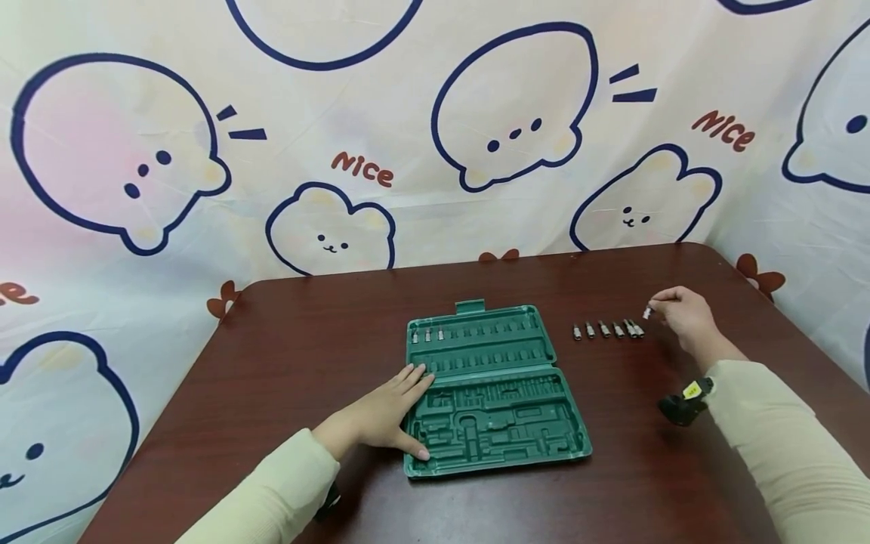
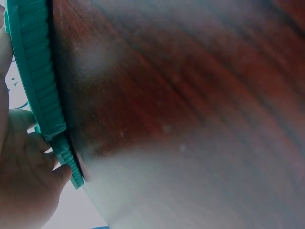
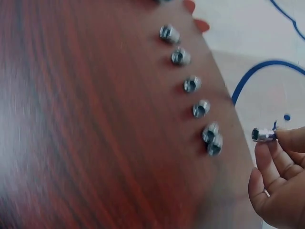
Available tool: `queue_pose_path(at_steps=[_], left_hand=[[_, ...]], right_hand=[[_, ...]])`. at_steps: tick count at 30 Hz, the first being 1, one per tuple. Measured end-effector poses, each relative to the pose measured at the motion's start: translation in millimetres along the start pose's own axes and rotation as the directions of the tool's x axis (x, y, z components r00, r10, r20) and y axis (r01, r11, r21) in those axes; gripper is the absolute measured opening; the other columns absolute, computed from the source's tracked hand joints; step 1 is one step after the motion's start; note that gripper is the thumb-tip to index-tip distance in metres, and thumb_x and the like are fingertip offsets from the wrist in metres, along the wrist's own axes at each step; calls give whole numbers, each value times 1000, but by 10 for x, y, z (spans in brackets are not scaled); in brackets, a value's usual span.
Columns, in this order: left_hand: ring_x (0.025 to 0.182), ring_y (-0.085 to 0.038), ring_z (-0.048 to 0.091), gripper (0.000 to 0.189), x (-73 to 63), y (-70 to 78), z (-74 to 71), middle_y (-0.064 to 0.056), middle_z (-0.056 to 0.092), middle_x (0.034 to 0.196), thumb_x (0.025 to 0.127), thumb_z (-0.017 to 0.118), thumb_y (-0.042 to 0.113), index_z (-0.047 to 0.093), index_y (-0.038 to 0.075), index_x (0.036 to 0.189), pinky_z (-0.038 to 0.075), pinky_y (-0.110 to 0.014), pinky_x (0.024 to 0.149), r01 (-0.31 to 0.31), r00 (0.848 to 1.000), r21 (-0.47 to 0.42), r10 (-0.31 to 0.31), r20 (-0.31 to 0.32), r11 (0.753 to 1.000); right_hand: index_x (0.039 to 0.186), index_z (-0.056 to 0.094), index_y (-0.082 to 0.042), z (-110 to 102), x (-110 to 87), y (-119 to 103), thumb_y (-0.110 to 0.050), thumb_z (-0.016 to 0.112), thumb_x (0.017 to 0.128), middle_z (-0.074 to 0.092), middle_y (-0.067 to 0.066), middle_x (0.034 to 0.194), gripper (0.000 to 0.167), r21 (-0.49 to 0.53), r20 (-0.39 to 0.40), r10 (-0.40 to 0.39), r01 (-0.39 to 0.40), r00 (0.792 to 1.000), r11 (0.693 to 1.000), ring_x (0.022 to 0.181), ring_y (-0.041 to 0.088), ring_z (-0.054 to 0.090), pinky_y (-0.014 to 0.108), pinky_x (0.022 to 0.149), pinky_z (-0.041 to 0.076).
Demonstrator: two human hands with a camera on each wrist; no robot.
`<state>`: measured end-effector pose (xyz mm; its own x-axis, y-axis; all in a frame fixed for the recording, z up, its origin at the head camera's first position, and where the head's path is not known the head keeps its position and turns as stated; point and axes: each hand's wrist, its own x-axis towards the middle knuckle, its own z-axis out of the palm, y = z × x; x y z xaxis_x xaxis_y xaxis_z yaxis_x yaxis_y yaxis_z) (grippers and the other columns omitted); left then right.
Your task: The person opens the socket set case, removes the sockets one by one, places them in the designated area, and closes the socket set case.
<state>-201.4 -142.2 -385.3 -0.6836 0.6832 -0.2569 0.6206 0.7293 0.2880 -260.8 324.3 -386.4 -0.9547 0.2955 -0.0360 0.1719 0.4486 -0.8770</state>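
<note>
A green plastic tool case (image 1: 503,374) lies unfolded on the table, its moulded slots showing. My left hand (image 1: 382,408) rests along the case's left edge, fingers spread and thumb on the near half; the left wrist view shows this hand (image 2: 31,174) against the case's side (image 2: 35,67). Between the thumb and fingers of my right hand (image 1: 686,317) a small shiny metal socket (image 3: 263,135) is pinched, held above the table. Several similar sockets (image 1: 604,329) lie in a row right of the case, the two nearest my right hand touching. Three sockets (image 1: 427,335) sit in the far half's top row, at its left end.
The dark red-brown wooden table (image 1: 306,340) carries the case and the loose sockets. Behind it hangs a light cloth (image 1: 408,219) printed with cartoon bears. A black wrist device (image 1: 685,404) hangs at the right sleeve.
</note>
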Motion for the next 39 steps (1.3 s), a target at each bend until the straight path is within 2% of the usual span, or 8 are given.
queue_pose_path(at_steps=[5, 11, 15, 22, 29, 35, 39], left_hand=[[129, -27, -2, 107, 2, -2, -5, -10, 3, 144, 62, 55, 68, 10, 11, 140, 18, -45, 98, 1, 1000, -12, -1, 4, 1000], [129, -27, -1, 106, 4, 11, 0, -11, 3, 143, 62, 55, 67, 11, 10, 140, 18, -45, 99, -7, 1000, -14, 7, 0, 1000], [129, -27, -1, 106, -3, 20, 2, -10, 3, 144, 62, 56, 66, 11, 10, 140, 18, -45, 98, -6, 1000, -27, 6, 4, 1000], [129, -27, -1, 106, -3, 16, -14, -10, 3, 144, 62, 57, 66, 11, 11, 140, 18, -45, 98, 9, 1000, -18, -9, 7, 1000], [129, -27, -2, 106, 13, 11, -11, -10, 3, 144, 62, 57, 66, 10, 11, 140, 17, -45, 99, 2, 1000, -20, -2, 0, 1000], [129, -27, -2, 107, -2, -9, 6, -10, 3, 144, 61, 56, 67, 11, 11, 140, 19, -45, 98, 8, 1000, -20, -8, 3, 1000], [129, -27, -2, 107, 2, -14, 11, -10, 3, 144, 61, 55, 68, 11, 11, 140, 18, -45, 98, -3, 1000, -21, 3, -5, 1000]], right_hand=[[103, 45, 8, -27, -54, 41, -16, 41, 91, 47, 18, 95, 27, -126, 60, -37, 44, 998, 991, 79, 23, 47, 31, 62, 39], [95, 50, 9, -7, -18, 97, -9, 44, 88, 53, 15, 81, 20, -276, 125, -102, 134, 987, 952, 70, 23, 47, 30, 56, 37], [92, 52, 8, 6, 11, 121, -8, 46, 86, 54, 14, 79, 18, -344, 142, -120, 162, 983, 925, 67, 23, 46, 29, 55, 36], [91, 53, 8, 31, 24, 101, -8, 47, 85, 54, 14, 79, 18, -366, 144, -108, 154, 984, 918, 66, 25, 48, 30, 52, 38], [94, 52, 8, 30, 5, 61, -12, 47, 86, 53, 19, 85, 22, -377, 99, -85, 116, 991, 919, 69, 27, 47, 31, 54, 38], [103, 48, 9, 110, -36, -9, -16, 45, 89, 50, 22, 93, 29, -317, 14, -73, 74, 997, 945, 73, 29, 47, 35, 55, 40], [109, 47, 7, 205, -57, -168, -20, 43, 90, 48, 22, 99, 33, -273, 0, -80, 77, 997, 959, 77, 29, 46, 36, 57, 39]])
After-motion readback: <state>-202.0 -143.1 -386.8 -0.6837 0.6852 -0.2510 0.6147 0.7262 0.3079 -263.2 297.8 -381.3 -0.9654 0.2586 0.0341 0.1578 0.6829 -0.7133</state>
